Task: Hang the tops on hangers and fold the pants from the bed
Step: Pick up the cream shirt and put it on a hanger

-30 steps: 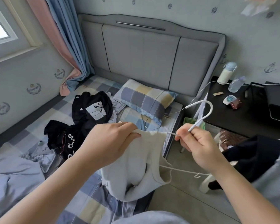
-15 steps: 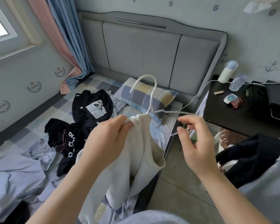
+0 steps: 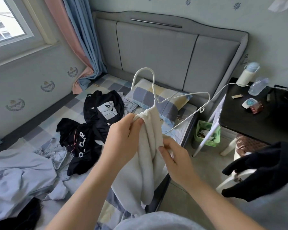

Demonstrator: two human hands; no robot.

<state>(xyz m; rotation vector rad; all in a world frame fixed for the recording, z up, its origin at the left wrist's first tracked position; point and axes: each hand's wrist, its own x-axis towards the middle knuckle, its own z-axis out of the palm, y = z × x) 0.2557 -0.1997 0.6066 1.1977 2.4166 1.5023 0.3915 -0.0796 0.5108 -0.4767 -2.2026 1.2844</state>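
White cloth fills the middle of the view: a pale top [image 3: 150, 146] is held up over the near edge of the bed [image 3: 90, 163], with a white wire hanger [image 3: 154, 90] poking out of its bunched neck. The left hand [image 3: 123, 141] pinches the gathered fabric at the top, just below the hanger's twisted stem. The right hand [image 3: 175, 156] grips the cloth lower down on the right side, fingers closed around a fold. The hanger's hook points up toward the grey headboard [image 3: 156, 55], and its right shoulder sticks out bare, clear of the cloth. On the bed to the left lie black clothes [image 3: 90, 127] in a heap, with light blue fabric [image 3: 20, 173] nearer. A checked pillow [image 3: 156, 97] rests against the headboard. Far right stands a dark bench [image 3: 264, 120] carrying a bottle [image 3: 246, 73].
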